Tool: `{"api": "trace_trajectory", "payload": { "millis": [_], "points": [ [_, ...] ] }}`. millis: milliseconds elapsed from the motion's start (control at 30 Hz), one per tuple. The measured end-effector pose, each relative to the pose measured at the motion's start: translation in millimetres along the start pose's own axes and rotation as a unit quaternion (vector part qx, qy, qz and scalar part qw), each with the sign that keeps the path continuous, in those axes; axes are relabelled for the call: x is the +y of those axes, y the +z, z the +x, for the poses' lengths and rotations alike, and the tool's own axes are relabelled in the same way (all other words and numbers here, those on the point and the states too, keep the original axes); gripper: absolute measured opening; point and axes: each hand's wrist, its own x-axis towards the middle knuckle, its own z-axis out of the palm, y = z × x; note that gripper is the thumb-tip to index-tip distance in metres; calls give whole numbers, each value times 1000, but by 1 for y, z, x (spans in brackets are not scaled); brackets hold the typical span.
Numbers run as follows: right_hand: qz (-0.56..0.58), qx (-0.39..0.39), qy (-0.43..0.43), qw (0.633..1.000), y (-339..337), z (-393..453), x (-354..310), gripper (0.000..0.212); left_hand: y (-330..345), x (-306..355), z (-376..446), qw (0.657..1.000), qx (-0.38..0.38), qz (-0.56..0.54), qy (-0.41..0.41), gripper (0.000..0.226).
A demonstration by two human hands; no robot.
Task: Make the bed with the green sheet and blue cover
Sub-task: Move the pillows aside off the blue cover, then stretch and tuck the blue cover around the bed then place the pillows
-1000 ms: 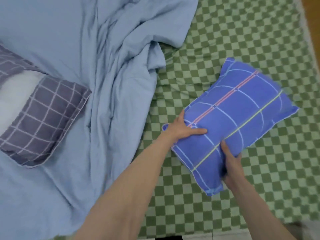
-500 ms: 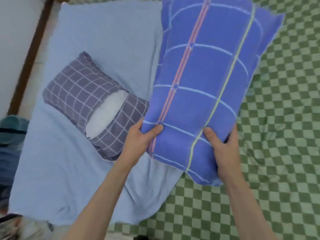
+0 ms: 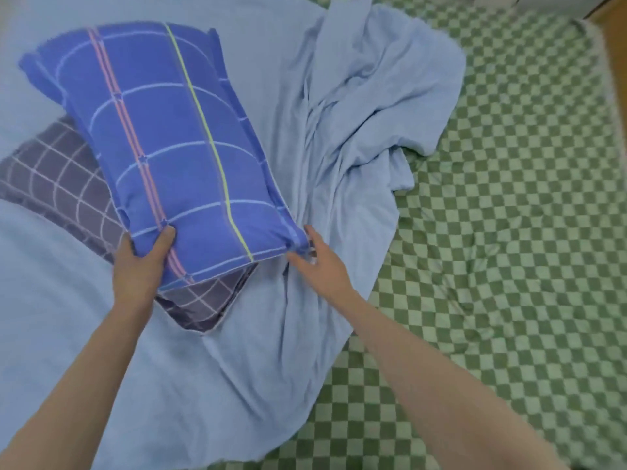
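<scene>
Left hand [image 3: 140, 266] grips blue pillow's [image 3: 176, 147] near edge; right hand [image 3: 322, 262] open beside.

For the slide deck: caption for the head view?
Left hand sets blue pillow on grey pillow; right hand open.

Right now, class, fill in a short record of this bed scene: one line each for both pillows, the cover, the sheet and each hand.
blue pillow: lies partly on top of the grey pillow, one end held
grey checked pillow: flat on the cover, under the blue one
light blue cover: rumpled, bunched to one side
green checked sheet: exposed beside the cover
left hand: grips the blue pillow's near end
right hand: fingers loose, at the pillow's near corner, gripping nothing
</scene>
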Motion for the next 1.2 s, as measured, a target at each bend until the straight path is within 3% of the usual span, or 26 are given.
{"api": "trace_trajectory", "payload": {
  "millis": [100,167,200,233,300,367,400,467,533,633,833,967,1033,1100,1200],
  "points": [
    [-25,111,121,986,-54,-13,58,59,11,9,-40,982,141,117,44,77],
    [-54,142,219,964,-99,-25,104,58,38,6,-94,948,206,148,194,61],
    [-73,142,263,951,-121,-33,127,57,58,0,-127,932,185,151,274,52],
    [-101,132,298,940,-141,-43,149,55,82,-9,-163,917,131,163,339,44],
    [-174,88,338,921,-175,-64,191,51,140,-36,-232,888,-82,220,395,34],
    [-256,37,346,902,-198,-81,229,51,203,-69,-293,807,-340,339,343,43],
    [-296,10,335,895,-206,-87,249,55,233,-89,-315,749,-417,410,311,52],
    [-373,-42,289,881,-215,-91,287,63,288,-127,-345,651,-481,518,277,71],
    [-453,-69,206,865,-219,-91,326,56,330,-155,-360,601,-458,586,291,74],
    [-534,-83,69,838,-221,-91,369,29,362,-179,-367,608,-406,599,326,48],
    [-520,-124,0,845,-222,-145,412,32,347,-206,-388,555,-471,583,362,36],
    [-486,-88,27,869,-227,-198,428,18,322,-205,-407,633,-433,567,301,29],
    [-476,-105,10,873,-220,-222,433,25,311,-207,-419,660,-406,565,286,31],
    [-498,-145,-18,855,-211,-242,439,34,299,-219,-435,667,-377,590,255,33],
    [-543,-155,-39,824,-203,-241,444,28,280,-245,-453,627,-373,651,210,33]
  ]
}}
